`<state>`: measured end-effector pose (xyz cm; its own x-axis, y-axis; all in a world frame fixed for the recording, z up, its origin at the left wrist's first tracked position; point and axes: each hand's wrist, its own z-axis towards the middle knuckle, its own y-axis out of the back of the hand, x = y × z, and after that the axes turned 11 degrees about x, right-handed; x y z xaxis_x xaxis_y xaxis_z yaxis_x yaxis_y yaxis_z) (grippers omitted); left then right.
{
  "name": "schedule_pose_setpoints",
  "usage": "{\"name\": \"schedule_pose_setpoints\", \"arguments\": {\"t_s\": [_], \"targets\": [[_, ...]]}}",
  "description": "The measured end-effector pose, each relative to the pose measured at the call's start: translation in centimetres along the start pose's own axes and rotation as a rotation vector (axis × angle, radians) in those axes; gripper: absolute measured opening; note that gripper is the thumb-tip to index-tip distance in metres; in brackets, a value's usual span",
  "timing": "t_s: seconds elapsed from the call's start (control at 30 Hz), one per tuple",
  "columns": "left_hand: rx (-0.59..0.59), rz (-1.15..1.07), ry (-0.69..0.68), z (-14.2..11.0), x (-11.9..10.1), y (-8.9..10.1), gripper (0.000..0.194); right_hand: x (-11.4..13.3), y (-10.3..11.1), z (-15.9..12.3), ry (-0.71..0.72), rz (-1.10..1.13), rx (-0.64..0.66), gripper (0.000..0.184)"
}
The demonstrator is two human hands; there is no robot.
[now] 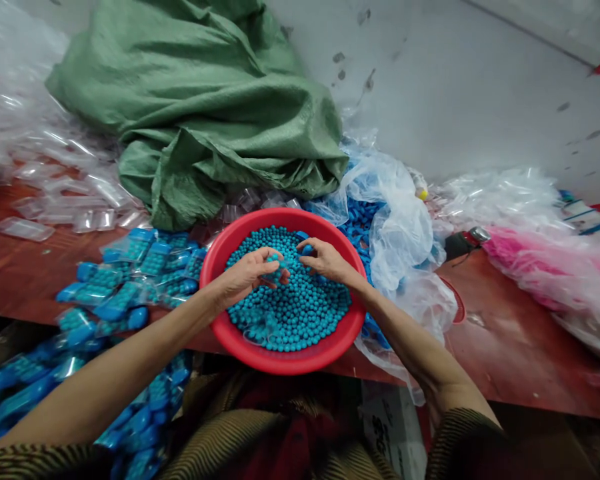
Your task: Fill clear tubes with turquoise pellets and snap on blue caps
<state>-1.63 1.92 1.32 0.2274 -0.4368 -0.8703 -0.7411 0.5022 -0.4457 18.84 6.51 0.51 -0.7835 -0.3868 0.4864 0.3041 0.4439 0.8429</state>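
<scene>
A red plastic basin (280,360) full of small teal balls (300,313) sits at the near edge of a reddish table. Both hands are inside it, over the far half of the balls. My left hand (250,272) is cupped with fingers curled around a small clear packet holding teal balls (279,265). My right hand (325,259) faces it, fingers bent and pinched on the packet's other end, with something blue at the fingertips.
Filled clear packets with blue caps (130,280) lie in a pile left of the basin and spill over the table edge. A green woven sack (205,107) lies behind. A clear bag of blue caps (390,220) sits to the right, pink items in plastic (540,267) farther right.
</scene>
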Motion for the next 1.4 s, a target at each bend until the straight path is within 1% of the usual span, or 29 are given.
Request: {"name": "schedule_pose_setpoints", "arguments": {"t_s": [0.07,0.13,0.2,0.23,0.3,0.37,0.4,0.43,0.5,0.57,0.63,0.77,0.9,0.97,1.07,1.1,1.17,1.23,1.3,1.4], "targets": [[-0.007,-0.005,-0.001,0.0,0.0,0.0,0.037,-0.5,-0.7,-0.5,0.127,0.042,0.07,0.038],[-0.044,-0.01,-0.009,0.0,0.0,0.0,0.037,-1.2,-1.4,-1.3,0.228,-0.025,0.196,0.048],[-0.088,-0.006,-0.011,0.0,0.0,0.1,0.038,-1.6,-1.5,-2.2,0.256,-0.063,0.281,0.055],[-0.101,-0.002,-0.008,0.0,0.1,0.1,0.038,-1.7,-1.2,-2.5,0.242,-0.054,0.272,0.056],[-0.11,0.015,-0.007,0.1,0.1,0.2,0.039,-1.3,-0.3,-2.7,0.16,-0.021,0.159,0.051],[-0.119,0.07,-0.026,0.2,0.2,0.1,0.039,-0.3,0.5,-2.4,0.0,-0.051,0.045,0.036],[-0.13,0.119,-0.041,0.3,0.2,0.0,0.039,0.4,0.7,-2.0,-0.087,-0.101,0.032,0.031],[-0.145,0.174,-0.054,0.4,0.3,0.0,0.038,1.0,0.7,-1.5,-0.166,-0.171,0.056,0.032],[-0.171,0.266,-0.068,0.4,0.4,-0.2,0.037,2.0,0.2,-0.3,-0.254,-0.307,0.157,0.039],[-0.176,0.305,-0.063,0.5,0.5,-0.3,0.035,2.3,-0.6,0.7,-0.272,-0.371,0.219,0.038],[-0.167,0.309,-0.05,0.4,0.6,-0.4,0.032,2.1,-1.0,1.2,-0.273,-0.381,0.224,0.032],[-0.169,0.319,-0.014,0.3,0.6,-0.3,0.027,0.7,-0.6,0.9,-0.237,-0.315,0.189,0.03],[-0.215,0.343,0.019,0.3,0.5,-0.3,0.024,0.1,-0.3,0.4,-0.208,-0.325,0.214,0.025],[-0.228,0.345,0.028,0.3,0.6,-0.3,0.023,0.1,-0.2,0.3,-0.171,-0.238,0.164,0.021],[-0.207,0.335,0.038,0.3,0.6,-0.2,0.023,0.2,-0.2,0.0,-0.017,0.104,0.038,0.016],[-0.187,0.328,0.037,0.3,0.6,-0.2,0.024,0.4,-0.3,-0.1,0.039,0.212,0.011,0.016],[-0.139,0.305,0.024,0.3,0.7,-0.2,0.027,0.9,-0.6,-0.3,0.127,0.353,-0.013,0.016],[-0.108,0.289,0.005,0.3,0.7,-0.2,0.029,1.5,-0.9,-0.4,0.18,0.414,-0.009,0.019],[-0.121,0.299,-0.004,0.3,0.8,-0.2,0.03,2.1,-0.9,-0.5,0.185,0.421,-0.03,0.023],[-0.16,0.343,-0.013,0.3,0.8,-0.2,0.027,2.7,-0.3,-1.0,0.148,0.326,-0.071,0.027]]}}
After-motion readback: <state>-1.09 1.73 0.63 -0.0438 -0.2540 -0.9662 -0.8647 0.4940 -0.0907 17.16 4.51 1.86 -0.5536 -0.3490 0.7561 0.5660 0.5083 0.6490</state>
